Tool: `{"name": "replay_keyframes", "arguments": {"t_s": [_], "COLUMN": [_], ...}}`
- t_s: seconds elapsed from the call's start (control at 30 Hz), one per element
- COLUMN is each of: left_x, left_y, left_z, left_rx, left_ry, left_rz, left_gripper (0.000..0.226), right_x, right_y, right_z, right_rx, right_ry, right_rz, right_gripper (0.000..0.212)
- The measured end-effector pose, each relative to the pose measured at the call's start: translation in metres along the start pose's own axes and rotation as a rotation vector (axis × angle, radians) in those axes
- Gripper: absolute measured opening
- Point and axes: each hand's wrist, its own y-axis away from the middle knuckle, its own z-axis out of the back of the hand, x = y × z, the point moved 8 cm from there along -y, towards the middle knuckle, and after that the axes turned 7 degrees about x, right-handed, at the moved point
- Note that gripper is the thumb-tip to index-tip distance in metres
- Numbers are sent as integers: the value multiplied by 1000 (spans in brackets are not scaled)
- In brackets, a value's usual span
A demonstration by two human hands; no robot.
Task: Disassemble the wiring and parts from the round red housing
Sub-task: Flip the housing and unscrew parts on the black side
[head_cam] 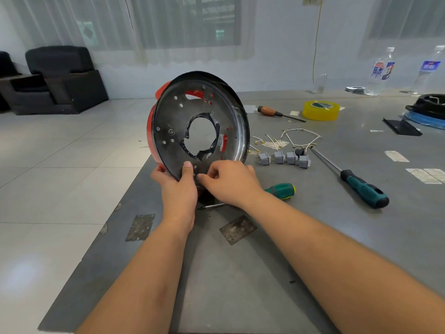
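Housing (168, 121) stands on edge on table (313, 237). Left hand (178, 189) grips its lower rim; right hand (228, 179) pinches something small, unidentifiable, there.

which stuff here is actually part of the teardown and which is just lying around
Job: red housing, left hand, right hand, grey switches, white wires, three screwdrivers.

Lying about: yellow tape roll, water bottles, black and blue part.

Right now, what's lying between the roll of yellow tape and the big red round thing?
In the head view, an orange-handled screwdriver lies on the table between the yellow tape and the red housing.
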Motion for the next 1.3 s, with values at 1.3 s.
{"name": "replay_keyframes", "arguments": {"t_s": [1.3], "left_x": [-2], "left_y": [2], "left_z": [7], "left_rx": [-59], "left_ry": [171], "left_rz": [11], "left_gripper": [32], "right_x": [-70], "right_y": [16], "right_z": [50], "right_rx": [-287], "right_ry": [-540], "right_rz": [-100], "right_gripper": [17]}}
